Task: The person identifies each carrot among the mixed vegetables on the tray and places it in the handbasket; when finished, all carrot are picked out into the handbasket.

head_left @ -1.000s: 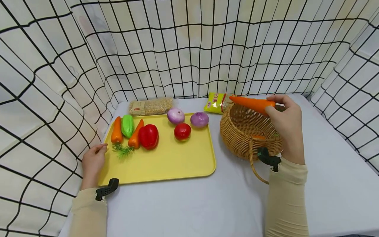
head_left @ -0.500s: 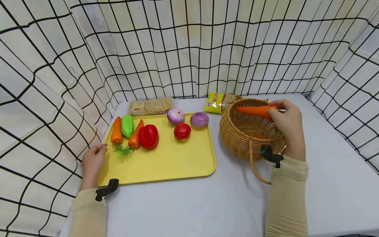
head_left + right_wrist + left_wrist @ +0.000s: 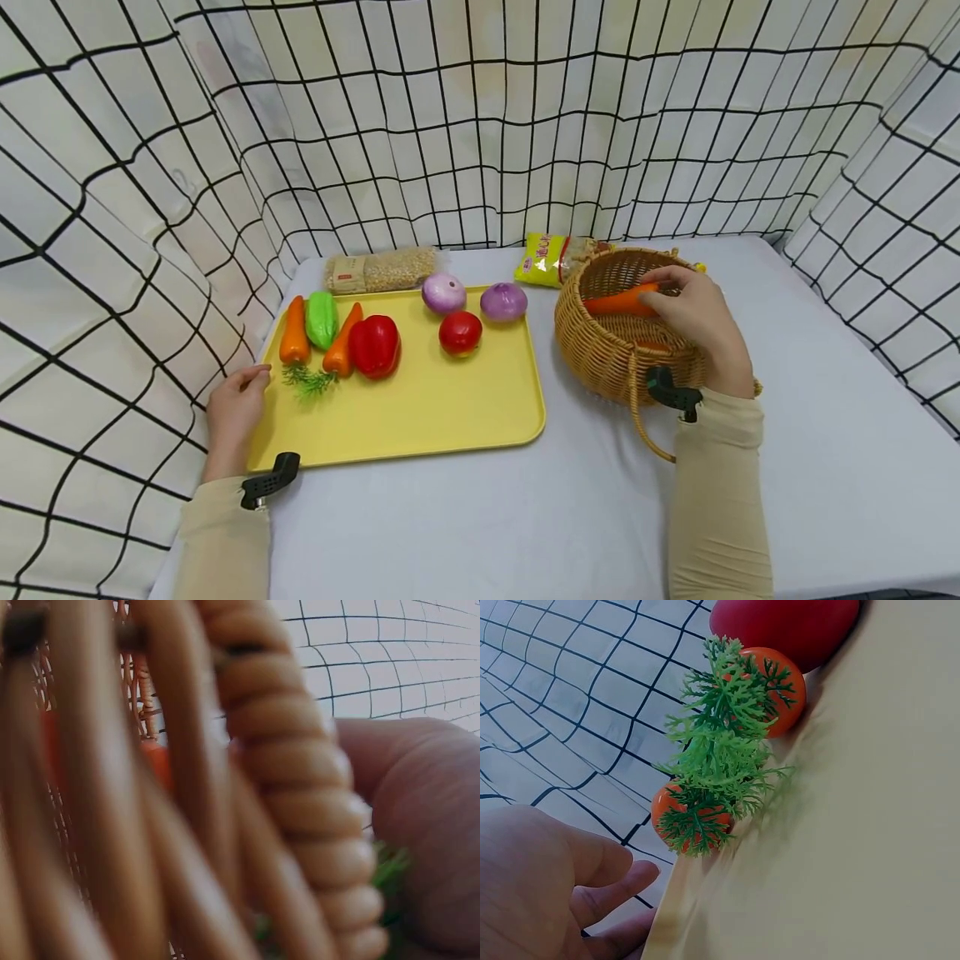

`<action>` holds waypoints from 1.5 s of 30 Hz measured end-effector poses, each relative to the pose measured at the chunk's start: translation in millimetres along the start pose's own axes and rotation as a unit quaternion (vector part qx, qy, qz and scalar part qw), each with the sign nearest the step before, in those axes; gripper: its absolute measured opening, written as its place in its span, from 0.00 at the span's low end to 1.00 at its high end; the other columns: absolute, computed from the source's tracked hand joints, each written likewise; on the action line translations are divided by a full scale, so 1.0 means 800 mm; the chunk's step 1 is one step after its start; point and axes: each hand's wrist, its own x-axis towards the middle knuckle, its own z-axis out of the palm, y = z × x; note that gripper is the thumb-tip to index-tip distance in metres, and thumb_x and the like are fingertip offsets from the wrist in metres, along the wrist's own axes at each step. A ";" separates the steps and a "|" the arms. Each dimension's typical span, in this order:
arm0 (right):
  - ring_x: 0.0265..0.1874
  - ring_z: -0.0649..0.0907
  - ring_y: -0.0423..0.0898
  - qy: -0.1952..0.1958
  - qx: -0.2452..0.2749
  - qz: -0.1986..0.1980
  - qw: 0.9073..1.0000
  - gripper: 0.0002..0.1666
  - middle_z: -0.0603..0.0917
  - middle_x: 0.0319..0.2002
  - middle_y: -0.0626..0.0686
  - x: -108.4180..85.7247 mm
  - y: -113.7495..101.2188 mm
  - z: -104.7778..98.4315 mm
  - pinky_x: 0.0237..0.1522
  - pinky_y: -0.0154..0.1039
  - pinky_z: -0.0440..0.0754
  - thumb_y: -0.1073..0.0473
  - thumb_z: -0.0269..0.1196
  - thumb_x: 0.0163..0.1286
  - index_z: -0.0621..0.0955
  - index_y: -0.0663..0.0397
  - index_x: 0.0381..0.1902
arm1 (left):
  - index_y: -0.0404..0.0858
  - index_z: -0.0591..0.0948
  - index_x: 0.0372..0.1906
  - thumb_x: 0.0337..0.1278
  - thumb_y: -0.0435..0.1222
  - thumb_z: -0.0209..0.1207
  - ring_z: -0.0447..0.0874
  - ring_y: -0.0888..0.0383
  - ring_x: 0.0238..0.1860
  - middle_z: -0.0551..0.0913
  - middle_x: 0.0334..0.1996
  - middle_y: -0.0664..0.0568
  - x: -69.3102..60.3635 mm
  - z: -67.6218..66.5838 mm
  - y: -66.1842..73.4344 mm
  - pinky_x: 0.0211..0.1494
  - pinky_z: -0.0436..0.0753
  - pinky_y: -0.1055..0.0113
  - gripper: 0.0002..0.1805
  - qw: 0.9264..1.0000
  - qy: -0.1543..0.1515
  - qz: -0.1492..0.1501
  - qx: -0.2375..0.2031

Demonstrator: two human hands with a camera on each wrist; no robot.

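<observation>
Head view: the right hand (image 3: 697, 315) reaches over the mouth of a wicker basket (image 3: 596, 358), its fingers pinching a carrot (image 3: 618, 302) near the thick end; the carrot lies within the basket's opening, tip pointing left toward the inner wall, though whether it touches the weave I cannot tell; below it another orange thing (image 3: 652, 345) shows inside, and the handle (image 3: 637, 408) hangs down the near side. Right wrist view: the blurred wicker rim fills much of the frame, with green leaves (image 3: 390, 871) just beside the hand.

The left hand (image 3: 236, 412) is at the left rim of a yellow tray (image 3: 427, 417), its fingers relaxed and slightly bent, either touching the rim or just beside it; on the tray's left part, two orange carrots (image 3: 295, 331) with feathery tops (image 3: 309, 381) flank a green vegetable (image 3: 322, 320), and a red bell pepper (image 3: 375, 347) sits next to the right-hand one; two purple onions (image 3: 503, 302) stand by the far rim, a tomato (image 3: 461, 332) nearer; behind the tray, on the white-covered worktop (image 3: 480, 525), lie a bag of grains (image 3: 386, 271) and a yellow packet (image 3: 542, 258), the latter partly hidden by the basket.
</observation>
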 end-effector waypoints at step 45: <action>0.49 0.80 0.54 0.004 -0.066 -0.055 0.996 0.26 0.83 0.51 0.58 -0.032 -0.032 -0.012 0.45 0.51 0.77 0.43 0.61 0.68 0.76 0.49 0.59 | 0.33 0.74 0.64 0.74 0.45 0.44 0.70 0.44 0.60 0.75 0.62 0.37 -0.003 -0.001 0.000 0.46 0.66 0.68 0.26 1.000 -0.002 0.024 0.007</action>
